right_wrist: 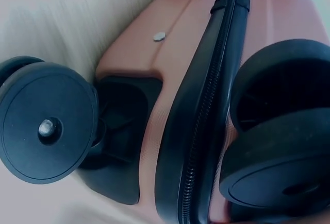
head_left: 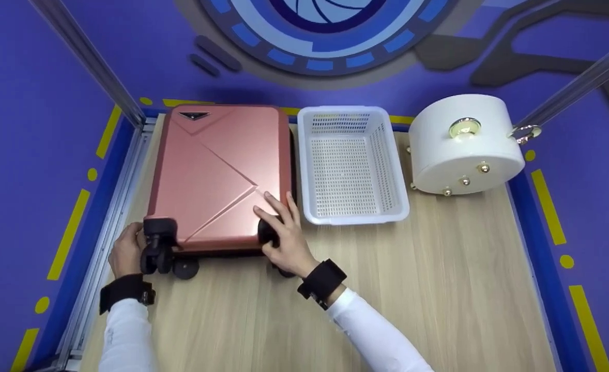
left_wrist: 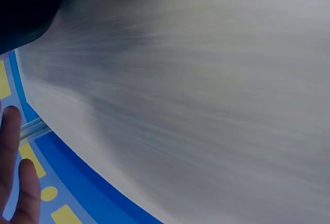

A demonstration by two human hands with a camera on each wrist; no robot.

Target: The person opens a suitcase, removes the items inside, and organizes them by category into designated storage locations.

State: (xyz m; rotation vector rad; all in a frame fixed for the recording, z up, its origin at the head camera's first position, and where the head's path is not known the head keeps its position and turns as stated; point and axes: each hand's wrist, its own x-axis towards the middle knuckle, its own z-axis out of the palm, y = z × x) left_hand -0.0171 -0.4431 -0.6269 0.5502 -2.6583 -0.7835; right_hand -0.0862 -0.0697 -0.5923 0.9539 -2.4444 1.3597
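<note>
A pink hard-shell suitcase (head_left: 222, 155) lies flat on the wood-grain floor, its black wheels (head_left: 185, 268) toward me. My right hand (head_left: 289, 243) rests on its near right corner, fingers spread over the shell and the black wheel housing. Beside the near left corner is my left hand (head_left: 127, 250), its fingertips partly hidden by the suitcase. Two extended fingers (left_wrist: 28, 193) show at the edge of the left wrist view. Down the suitcase's side runs a black zipper (right_wrist: 206, 105) in the right wrist view, between a wheel (right_wrist: 31, 141) and another wheel (right_wrist: 273, 167).
Just right of the suitcase stands a white perforated plastic basket (head_left: 353, 219). Farther right, a white round bag (head_left: 459, 129) with gold studs lies on its side. Blue patterned walls (head_left: 35, 103) and metal rails (head_left: 113, 201) enclose the floor (head_left: 294, 320).
</note>
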